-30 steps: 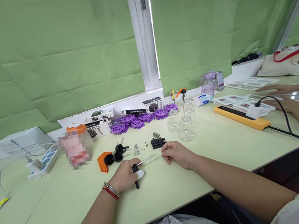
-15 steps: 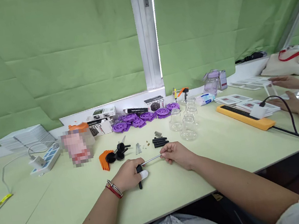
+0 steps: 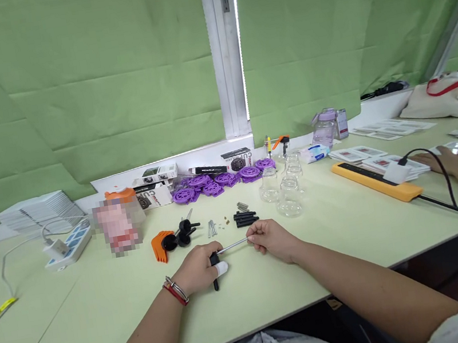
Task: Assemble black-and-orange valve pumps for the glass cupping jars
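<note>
While gripping a black part (image 3: 216, 281) in the closed left hand (image 3: 198, 269), pinches the right end of a thin metal rod (image 3: 232, 245) with the right hand (image 3: 269, 238), over the near side of the table (image 3: 127, 327). Has black tubes (image 3: 246, 218), springs (image 3: 242, 206) and screws (image 3: 211, 229) lying just beyond the hands. Shows orange pieces (image 3: 160, 248) to the left, touching black cup-shaped parts (image 3: 170, 241); clear containers (image 3: 288, 204) to the right; purple wheel-like pieces (image 3: 213, 188) farther back, near boxes (image 3: 157, 195).

Both bare forearms reach forward from the near edge of view, angling inward. The left hand (image 3: 203, 268) is closed in a grip, its thumb wrapped in white; the right hand (image 3: 271, 240) curls, thumb and fingertips (image 3: 250, 238) pinched together.
</note>
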Demonstrator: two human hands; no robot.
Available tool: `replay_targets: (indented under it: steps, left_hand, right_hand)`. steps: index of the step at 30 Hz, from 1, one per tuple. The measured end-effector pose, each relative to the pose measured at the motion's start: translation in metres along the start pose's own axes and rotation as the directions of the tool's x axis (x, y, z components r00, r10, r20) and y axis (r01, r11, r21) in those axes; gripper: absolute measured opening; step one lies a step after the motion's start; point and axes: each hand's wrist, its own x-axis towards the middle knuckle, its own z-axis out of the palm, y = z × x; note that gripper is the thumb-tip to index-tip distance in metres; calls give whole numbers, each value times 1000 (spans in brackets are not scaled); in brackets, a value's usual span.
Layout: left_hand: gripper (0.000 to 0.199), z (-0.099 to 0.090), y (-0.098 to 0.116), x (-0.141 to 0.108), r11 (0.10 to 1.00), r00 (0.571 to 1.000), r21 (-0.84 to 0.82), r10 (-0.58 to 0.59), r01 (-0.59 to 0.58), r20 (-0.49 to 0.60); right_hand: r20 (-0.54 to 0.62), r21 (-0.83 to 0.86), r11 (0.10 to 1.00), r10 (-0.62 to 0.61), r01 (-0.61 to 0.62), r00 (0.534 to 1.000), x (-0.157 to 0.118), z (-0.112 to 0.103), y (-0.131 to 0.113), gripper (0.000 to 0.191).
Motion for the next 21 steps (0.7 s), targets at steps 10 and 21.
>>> replay_targets:
  steps: [10,21]
  left_hand:
    - [36,4,-5,0,996,993,-91,-34,23,-114]
    - [23,4,-4,2,988,999,-153,-8,1,-44]
  right_hand:
    - [0,-287,955,-78,74,997,-3,-4,0,12]
    - [50,-501,843,-198,196,979,1,-8,4,20]
